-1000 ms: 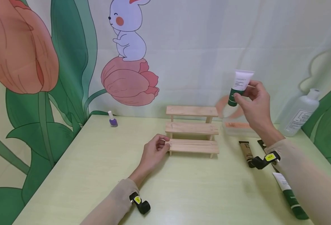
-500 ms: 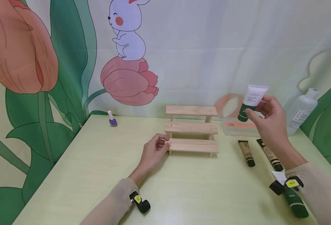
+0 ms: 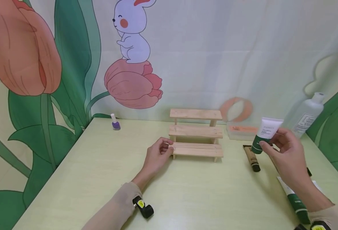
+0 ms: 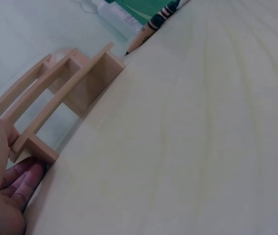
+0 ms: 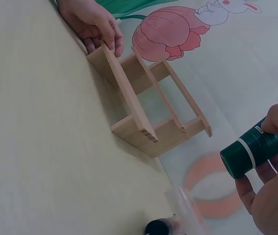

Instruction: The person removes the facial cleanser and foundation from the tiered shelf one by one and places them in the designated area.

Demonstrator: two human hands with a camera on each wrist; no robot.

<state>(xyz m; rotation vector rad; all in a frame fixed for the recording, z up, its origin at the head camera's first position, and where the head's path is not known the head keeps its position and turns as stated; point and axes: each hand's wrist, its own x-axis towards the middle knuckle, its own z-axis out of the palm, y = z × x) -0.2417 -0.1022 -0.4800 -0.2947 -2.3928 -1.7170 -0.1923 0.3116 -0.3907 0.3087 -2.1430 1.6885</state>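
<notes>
My right hand pinches a small white and green squeeze tube between thumb and fingers. The tube is held cap down, slightly tilted, above the table at the right. Its green cap end shows in the right wrist view. My left hand grips the left end of the lowest step of a three-tier wooden display rack. In the left wrist view the fingers are around that step's end. A brown tube with a black cap lies under and beside the held tube.
A larger green and white tube lies at the right, partly behind my right arm, with another tube mostly hidden. A clear box and a white bottle stand at the back right. Purple nail polish stands at the back left.
My right hand has come down and toward the right and front with the squeeze tube, from near the wall to above the table. The left hand and rack have stayed put.
</notes>
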